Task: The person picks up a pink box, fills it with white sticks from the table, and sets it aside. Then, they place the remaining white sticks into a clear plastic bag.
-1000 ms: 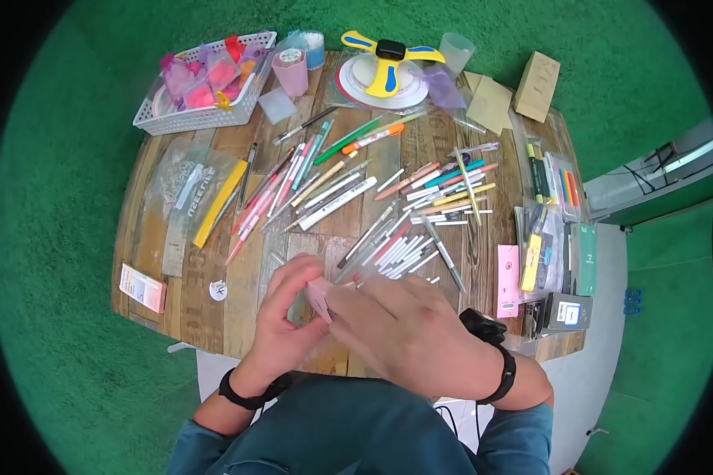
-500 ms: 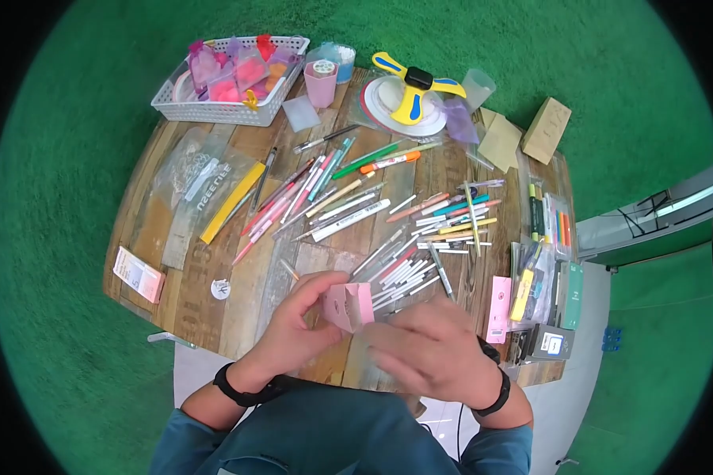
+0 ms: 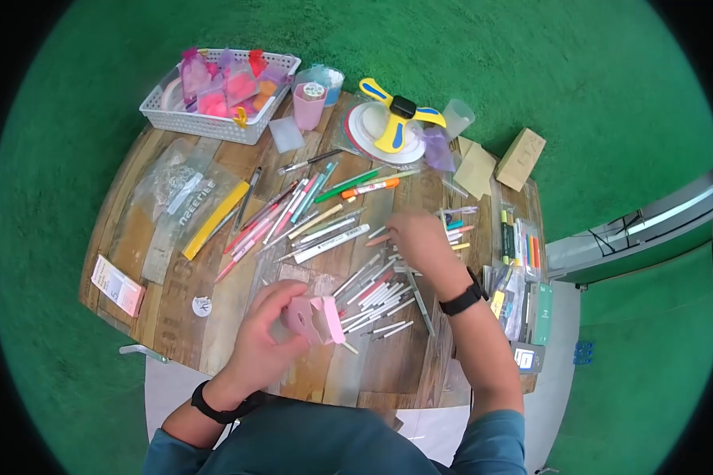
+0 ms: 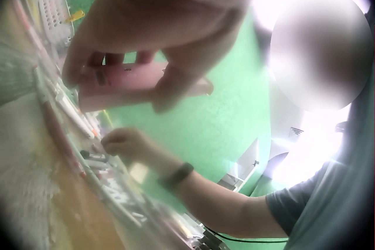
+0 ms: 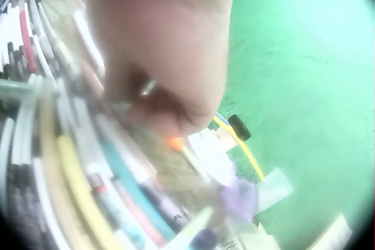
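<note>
My left hand (image 3: pixel 265 336) grips a small pink box (image 3: pixel 313 319) between thumb and fingers, its cut-out end facing right. In the left wrist view the same pink box (image 4: pixel 120 84) lies tilted under the left hand (image 4: pixel 167 24). Over the pens at right centre, my right hand (image 3: pixel 429 247) has its fingertips low beside an orange-pink pen (image 3: pixel 379 240). The right wrist view has the right hand (image 5: pixel 164 50) with curled fingers above blurred pens, a whitish bit (image 5: pixel 148 87) showing in the finger gap; whether a pen is pinched cannot be told.
Short white sticks (image 3: pixel 380 305) lie between the hands, pens and markers (image 3: pixel 331 241) beyond. A white basket (image 3: pixel 206 125) stands back left, plates (image 3: pixel 372 134) at the back, a wooden block (image 3: pixel 520 159) back right. Packaged pens and boxes (image 3: pixel 540 313) line the right edge.
My right hand has moved away from the pink box, forward and right to the pens. The left hand still holds the box, whose open end came into view. The head view has shifted.
</note>
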A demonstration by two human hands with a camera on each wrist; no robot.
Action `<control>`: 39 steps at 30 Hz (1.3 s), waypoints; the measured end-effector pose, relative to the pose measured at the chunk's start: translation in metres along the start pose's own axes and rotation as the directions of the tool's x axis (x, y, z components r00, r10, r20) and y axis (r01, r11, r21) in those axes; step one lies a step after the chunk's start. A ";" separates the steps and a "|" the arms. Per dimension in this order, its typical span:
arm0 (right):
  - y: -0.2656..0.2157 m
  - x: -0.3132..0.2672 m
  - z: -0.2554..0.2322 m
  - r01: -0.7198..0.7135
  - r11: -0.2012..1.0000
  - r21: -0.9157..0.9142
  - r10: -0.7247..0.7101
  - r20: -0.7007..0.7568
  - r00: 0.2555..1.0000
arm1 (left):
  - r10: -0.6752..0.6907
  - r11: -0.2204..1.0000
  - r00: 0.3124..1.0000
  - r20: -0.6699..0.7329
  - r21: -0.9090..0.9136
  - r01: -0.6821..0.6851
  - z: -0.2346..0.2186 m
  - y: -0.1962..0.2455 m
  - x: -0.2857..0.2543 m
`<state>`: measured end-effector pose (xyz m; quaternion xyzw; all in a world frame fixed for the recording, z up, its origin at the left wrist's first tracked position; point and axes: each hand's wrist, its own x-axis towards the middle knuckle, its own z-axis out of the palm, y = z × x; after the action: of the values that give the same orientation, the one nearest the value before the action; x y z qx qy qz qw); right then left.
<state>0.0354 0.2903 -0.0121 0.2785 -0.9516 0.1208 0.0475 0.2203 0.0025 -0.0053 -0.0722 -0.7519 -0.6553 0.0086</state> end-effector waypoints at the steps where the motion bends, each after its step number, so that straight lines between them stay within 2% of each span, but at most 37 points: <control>1: 0.003 0.010 0.006 -0.015 0.997 -0.071 0.019 0.058 0.998 | 0.002 1.000 1.000 0.026 0.029 -0.003 -0.001 0.001 -0.001; 3: 0.011 0.025 0.011 0.061 0.996 -0.062 -0.058 0.044 0.997 | 0.006 0.999 1.000 0.024 0.052 -0.008 -0.004 0.003 -0.001; 5: 0.012 0.040 0.006 0.083 0.989 -0.123 -0.051 0.240 0.969 | 0.007 0.997 0.999 0.032 0.078 -0.010 -0.005 0.004 -0.001; 7: 0.016 0.048 0.010 0.107 0.987 -0.120 -0.072 0.261 0.963 | 0.013 0.998 0.999 0.045 0.067 -0.016 -0.005 0.001 0.000; 9: 0.015 0.054 0.013 0.194 0.957 -0.217 -0.115 0.328 0.937 | -0.017 0.998 0.999 0.046 0.057 0.014 -0.004 0.002 0.000; 13: 0.007 0.048 0.002 0.159 0.979 -0.126 -0.112 0.318 0.942 | -0.033 0.998 0.998 0.053 0.053 0.030 -0.001 0.004 0.003; 15: 0.008 0.040 -0.001 0.062 0.997 -0.040 -0.054 0.174 0.983 | -0.016 0.998 0.999 0.052 0.064 0.013 -0.002 0.005 0.004; 16: -0.001 0.036 -0.010 0.068 0.997 -0.034 -0.061 0.178 0.982 | 0.003 0.997 0.998 0.059 0.073 -0.008 -0.003 0.006 0.004; 17: -0.014 0.028 -0.027 -0.062 0.986 0.158 0.044 0.111 0.993 | -0.005 0.997 0.998 0.055 0.075 0.001 -0.002 0.006 0.005; 18: -0.026 0.017 -0.044 -0.180 0.920 0.348 0.166 0.069 0.984 | -0.019 0.998 0.999 0.050 0.062 0.016 -0.001 0.006 0.005; 19: -0.041 0.004 -0.060 -0.186 0.918 0.349 0.170 0.076 0.983 | -0.031 0.998 0.998 0.048 0.047 0.028 0.001 0.006 0.006; 20: -0.058 -0.010 -0.075 -0.151 0.782 0.605 0.189 0.002 0.982 | -0.033 0.998 0.998 0.051 0.046 0.031 0.003 0.005 0.007; 21: -0.073 -0.025 -0.084 -0.085 0.583 0.808 0.230 -0.064 0.971 | -0.030 0.999 0.998 0.056 0.038 0.028 0.005 0.005 0.007; 23: -0.090 -0.062 -0.091 0.089 0.533 0.842 0.152 -0.198 0.968 | -0.031 0.999 0.997 0.076 0.034 0.028 0.010 0.005 0.007; 25: -0.120 -0.085 -0.090 0.260 0.471 0.843 0.143 -0.364 0.920 | -0.003 0.999 0.996 0.093 0.046 -0.001 0.017 0.003 0.007; 28: -0.142 -0.098 -0.096 0.226 0.681 0.696 0.051 -0.353 0.934 | 0.003 0.999 0.994 0.110 0.051 -0.009 0.027 0.006 0.006; 29: -0.143 -0.099 -0.091 0.221 0.680 0.699 0.062 -0.355 0.933 | 0.000 0.998 0.993 0.121 0.056 -0.007 0.030 0.006 0.005; 31: -0.140 -0.102 -0.076 0.228 0.818 0.528 0.005 -0.404 0.915 | -0.001 1.000 0.994 0.110 0.031 -0.002 0.034 0.005 0.003; 32: -0.140 -0.104 -0.073 0.199 0.846 0.495 0.008 -0.385 0.923 | -0.002 0.999 0.993 0.116 0.035 -0.002 0.034 0.006 0.003; 36: -0.141 -0.107 -0.062 0.207 0.876 0.435 -0.015 -0.406 0.914 | 0.019 0.997 0.994 0.107 0.075 -0.027 0.036 0.006 0.000; 38: -0.142 -0.106 -0.055 0.274 0.833 0.480 0.001 -0.498 0.867 | 0.036 0.995 0.994 0.104 0.084 -0.045 0.036 0.002 -0.002; 39: -0.141 -0.109 -0.053 0.269 0.837 0.477 0.006 -0.499 0.866 | 0.038 0.995 0.994 0.106 0.089 -0.047 0.037 0.000 -0.003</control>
<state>0.2047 0.2451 0.0506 0.3086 -0.8158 0.4409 0.2120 0.2265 0.0388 -0.0109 -0.1217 -0.7788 -0.6152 -0.0132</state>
